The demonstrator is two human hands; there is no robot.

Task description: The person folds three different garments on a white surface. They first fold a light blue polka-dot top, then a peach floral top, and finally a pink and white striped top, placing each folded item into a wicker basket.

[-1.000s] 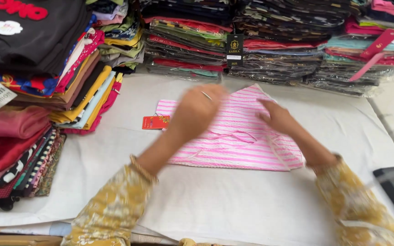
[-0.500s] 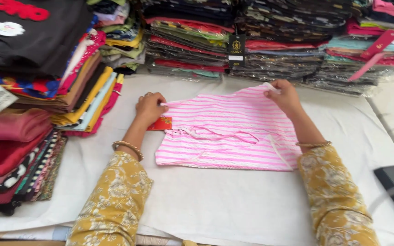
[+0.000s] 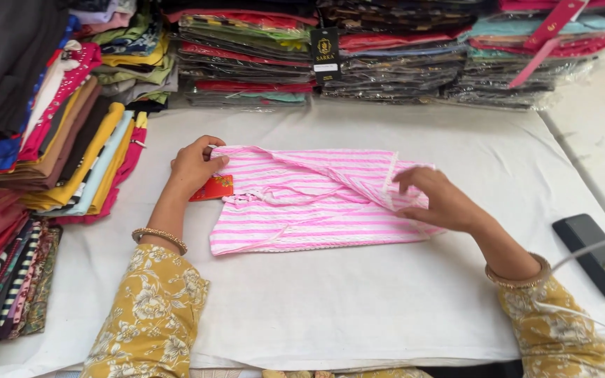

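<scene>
Stacks of folded fabric are seen from nine to two o'clock around a white-covered table. At centre, a pink-and-white striped knit garment has been folded narrower than half a second ago; its right edge is pinched by the right hand, its top-left corner gripped by the left hand. No containers are visible.

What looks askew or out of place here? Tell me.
The right edge of the pink-and-white striped garment is folded over crookedly under the right hand. A small red tag pokes out beside the left hand.
</scene>
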